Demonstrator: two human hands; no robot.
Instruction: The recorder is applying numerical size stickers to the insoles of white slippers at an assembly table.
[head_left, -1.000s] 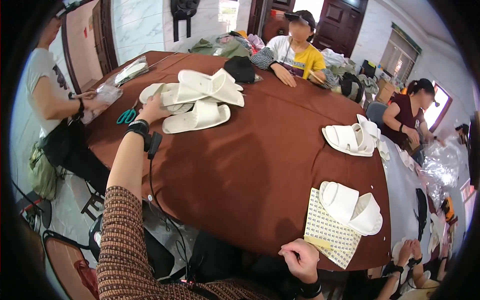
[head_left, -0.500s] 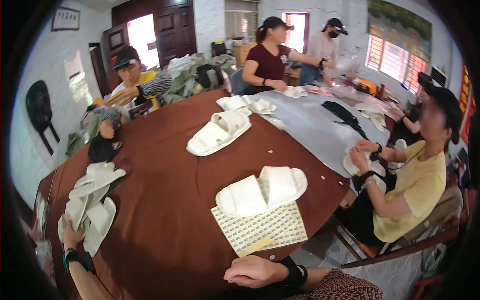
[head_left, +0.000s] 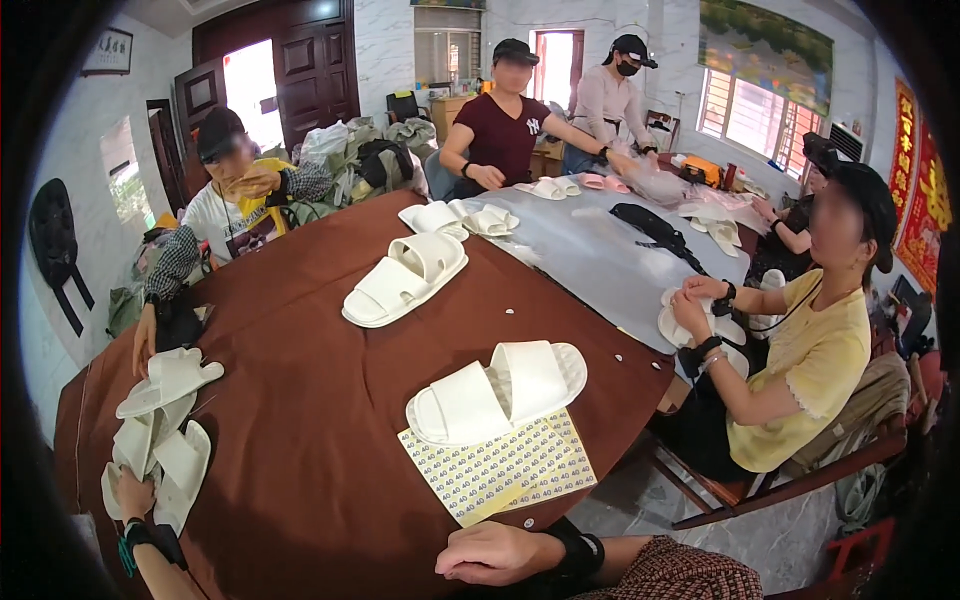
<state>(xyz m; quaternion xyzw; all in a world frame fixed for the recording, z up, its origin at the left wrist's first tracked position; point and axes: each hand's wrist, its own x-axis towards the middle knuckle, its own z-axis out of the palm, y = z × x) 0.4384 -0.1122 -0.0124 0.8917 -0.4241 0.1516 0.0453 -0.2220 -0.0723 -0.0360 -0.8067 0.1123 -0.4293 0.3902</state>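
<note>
My left hand is at the lower left, against the near edge of a pile of white slippers on the brown table. Its fingers are hidden by the pile. My right hand rests on the table's near edge with curled fingers and holds nothing. Just beyond it lies a yellow-edged sheet of small round stickers. A pair of white slippers sits on the sheet's far part.
Another slipper pair lies mid-table, and more slippers at the far edge by a grey cloth. Several people sit around: one in yellow at the right, one at the left, two at the back.
The view has swung right, so the pile now lies at the far left. My left hand stays at the pile and my right hand stays by the sticker sheet.
</note>
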